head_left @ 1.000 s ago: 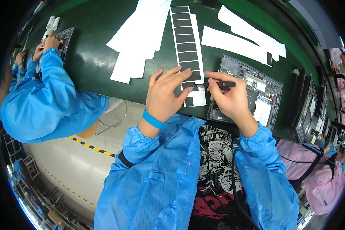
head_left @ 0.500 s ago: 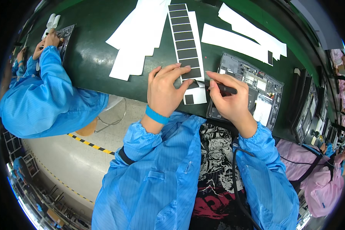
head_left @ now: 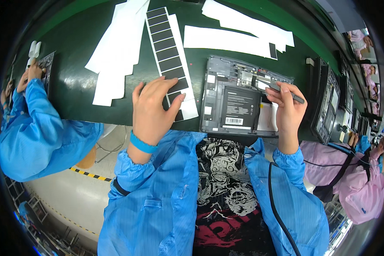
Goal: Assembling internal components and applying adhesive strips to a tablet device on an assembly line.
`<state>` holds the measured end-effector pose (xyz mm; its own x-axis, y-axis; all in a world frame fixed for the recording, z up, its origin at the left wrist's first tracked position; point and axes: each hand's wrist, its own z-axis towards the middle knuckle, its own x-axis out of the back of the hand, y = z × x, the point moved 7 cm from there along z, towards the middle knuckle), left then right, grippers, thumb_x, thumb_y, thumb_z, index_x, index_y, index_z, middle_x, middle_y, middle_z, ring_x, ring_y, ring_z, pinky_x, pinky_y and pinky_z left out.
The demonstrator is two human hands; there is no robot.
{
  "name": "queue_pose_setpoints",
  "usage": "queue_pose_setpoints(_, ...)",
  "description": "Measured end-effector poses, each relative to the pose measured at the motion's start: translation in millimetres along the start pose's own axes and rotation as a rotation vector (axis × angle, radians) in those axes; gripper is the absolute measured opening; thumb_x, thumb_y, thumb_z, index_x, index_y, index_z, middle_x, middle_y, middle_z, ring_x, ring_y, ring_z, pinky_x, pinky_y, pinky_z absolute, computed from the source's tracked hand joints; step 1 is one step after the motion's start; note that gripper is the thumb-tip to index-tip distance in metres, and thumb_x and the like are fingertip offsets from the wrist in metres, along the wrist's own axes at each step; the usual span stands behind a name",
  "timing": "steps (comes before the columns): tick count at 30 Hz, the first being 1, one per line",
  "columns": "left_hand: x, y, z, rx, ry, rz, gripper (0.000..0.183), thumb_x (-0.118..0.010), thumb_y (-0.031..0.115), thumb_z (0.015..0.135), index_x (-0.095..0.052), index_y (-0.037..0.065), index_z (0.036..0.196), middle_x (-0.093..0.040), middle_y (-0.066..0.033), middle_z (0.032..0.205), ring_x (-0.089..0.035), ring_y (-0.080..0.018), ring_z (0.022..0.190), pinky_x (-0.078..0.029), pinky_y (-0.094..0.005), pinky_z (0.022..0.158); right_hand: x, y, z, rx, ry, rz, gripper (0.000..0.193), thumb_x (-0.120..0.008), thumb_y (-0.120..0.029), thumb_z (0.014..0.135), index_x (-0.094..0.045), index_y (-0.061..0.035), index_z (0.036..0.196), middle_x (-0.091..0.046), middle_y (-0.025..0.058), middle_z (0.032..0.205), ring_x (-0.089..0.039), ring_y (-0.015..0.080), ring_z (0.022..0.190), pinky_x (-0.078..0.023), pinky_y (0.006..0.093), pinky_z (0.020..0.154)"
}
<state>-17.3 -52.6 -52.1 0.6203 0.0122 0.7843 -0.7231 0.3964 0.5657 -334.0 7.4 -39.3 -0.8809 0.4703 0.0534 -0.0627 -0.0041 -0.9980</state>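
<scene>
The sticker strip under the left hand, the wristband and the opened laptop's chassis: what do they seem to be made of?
Sticker strip: smooth white backing, probably coated paper, with matte black patches, perhaps film or foam.
Wristband: dull blue, likely elastic fabric, bending in a snug curve.
Laptop chassis: matte dark grey; could be plastic or painted metal.

Dark-green workbench [head_left: 72,100] spanning upper view, surface glossy, soft light reflected at left. Pale grey floor [head_left: 72,194] below, smooth. Yellow-and-black striped tape [head_left: 91,174] crossing floor near tan seat [head_left: 86,158]; thinner striped line [head_left: 68,216] farther off. Metal-framed racks [head_left: 36,204] crowd lower left. Plain grey panel [head_left: 318,15] upper right.
</scene>
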Motion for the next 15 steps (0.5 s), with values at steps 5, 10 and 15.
queue_pose_setpoints(5,-5.6,32.1,13.9,-0.109,-0.005,-0.080,0.026,-0.074,0.017,0.081,-0.068,0.007,0.105,-0.068,-0.0073,0.109,-0.060,-0.0286,0.109,-0.038,-0.0448,0.100,-15.3,-7.0,11.8,-0.043,-0.089,-0.022,0.021,-0.057,-0.009,0.096,-0.064,0.0106,0.100,-0.067,0.0191,0.096,-0.072,0.0299,0.084,-0.062,0.0332,0.074)
queue_pose_setpoints(10,-21.0,52.8,23.4,-0.192,0.008,-0.163,0.030,-0.073,0.016,0.081,-0.066,0.005,0.108,-0.064,-0.0105,0.115,-0.059,-0.0316,0.106,-0.044,-0.0405,0.093,-35.3,0.1,27.8,-0.128,-0.130,0.010,0.020,-0.056,-0.009,0.097,-0.064,0.0095,0.099,-0.068,0.0191,0.092,-0.072,0.0280,0.085,-0.061,0.0301,0.075)
queue_pose_setpoints(15,-32.3,51.4,24.7,-0.156,-0.030,-0.168,0.034,-0.072,0.016,0.082,-0.065,0.006,0.113,-0.062,-0.0107,0.119,-0.059,-0.0325,0.109,-0.044,-0.0413,0.095,-35.8,16.4,29.9,-0.187,-0.120,0.097,0.018,-0.055,-0.007,0.096,-0.063,0.0088,0.101,-0.069,0.0196,0.091,-0.072,0.0265,0.084,-0.061,0.0300,0.075)
